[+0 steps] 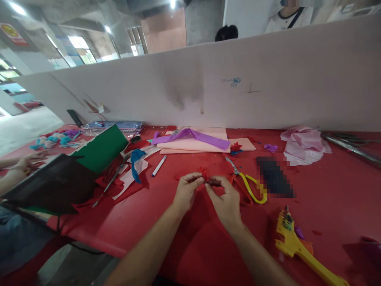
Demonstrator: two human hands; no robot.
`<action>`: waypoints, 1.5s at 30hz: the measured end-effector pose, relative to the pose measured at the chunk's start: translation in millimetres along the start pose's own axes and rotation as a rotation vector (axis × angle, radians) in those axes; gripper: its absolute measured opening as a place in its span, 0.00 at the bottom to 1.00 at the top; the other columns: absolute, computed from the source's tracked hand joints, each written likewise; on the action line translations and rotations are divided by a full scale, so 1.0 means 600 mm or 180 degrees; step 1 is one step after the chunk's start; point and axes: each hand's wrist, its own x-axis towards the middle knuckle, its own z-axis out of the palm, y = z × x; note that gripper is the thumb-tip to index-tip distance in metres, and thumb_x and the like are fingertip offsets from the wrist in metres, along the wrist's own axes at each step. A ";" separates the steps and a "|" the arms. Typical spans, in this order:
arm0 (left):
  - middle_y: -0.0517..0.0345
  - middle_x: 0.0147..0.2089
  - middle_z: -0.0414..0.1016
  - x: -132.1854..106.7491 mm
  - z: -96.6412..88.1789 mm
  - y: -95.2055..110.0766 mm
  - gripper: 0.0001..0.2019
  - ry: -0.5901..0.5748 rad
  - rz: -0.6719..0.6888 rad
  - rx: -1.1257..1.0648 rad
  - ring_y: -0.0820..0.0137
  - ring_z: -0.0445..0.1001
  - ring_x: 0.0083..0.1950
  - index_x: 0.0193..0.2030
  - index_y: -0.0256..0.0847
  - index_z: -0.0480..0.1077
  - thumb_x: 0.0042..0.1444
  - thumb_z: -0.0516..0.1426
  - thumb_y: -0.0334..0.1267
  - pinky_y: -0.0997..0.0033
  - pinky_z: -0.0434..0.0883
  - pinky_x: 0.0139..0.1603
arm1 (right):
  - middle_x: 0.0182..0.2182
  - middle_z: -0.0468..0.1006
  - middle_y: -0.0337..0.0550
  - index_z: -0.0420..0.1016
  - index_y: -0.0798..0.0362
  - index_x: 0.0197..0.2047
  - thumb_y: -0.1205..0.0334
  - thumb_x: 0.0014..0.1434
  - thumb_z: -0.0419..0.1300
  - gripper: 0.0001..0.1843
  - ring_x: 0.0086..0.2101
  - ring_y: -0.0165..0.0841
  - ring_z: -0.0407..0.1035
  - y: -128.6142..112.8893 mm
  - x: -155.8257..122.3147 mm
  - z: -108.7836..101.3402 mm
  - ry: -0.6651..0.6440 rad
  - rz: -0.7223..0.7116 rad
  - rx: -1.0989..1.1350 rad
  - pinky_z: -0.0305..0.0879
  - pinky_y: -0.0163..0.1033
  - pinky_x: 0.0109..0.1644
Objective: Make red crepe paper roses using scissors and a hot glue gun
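Observation:
Both my hands meet over the red table (137, 222), pinching a small red crepe-paper flower (204, 173) between the fingertips. My left hand (187, 191) grips it from the left, thumb against forefinger. On the other side my right hand (225, 198) closes thumb and fingers at its base. The fingers hide the flower's lower part. Just right of my right hand lie yellow-handled scissors (253, 190), with a red-handled tool (241, 191) partly under them.
A purple strip (190, 139) lies on pale pink sheets (178, 149) behind my hands. A marker (159, 166) and paper scraps (137, 165) are left. To the right are a yellow glue gun (293, 242), a blurred dark rectangle (274, 176) and pink tissue (305, 145). Another person's hand (20, 167) works far left.

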 end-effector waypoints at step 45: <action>0.63 0.24 0.67 -0.149 -0.031 0.000 0.15 0.0577 -0.0240 0.0310 0.80 0.63 0.24 0.29 0.34 0.72 0.36 0.67 0.41 0.78 0.59 0.25 | 0.50 0.72 0.60 0.71 0.55 0.48 0.64 0.48 0.51 0.23 0.45 0.51 0.71 0.088 -0.158 -0.345 -0.0563 -0.0113 -0.4117 0.68 0.55 0.44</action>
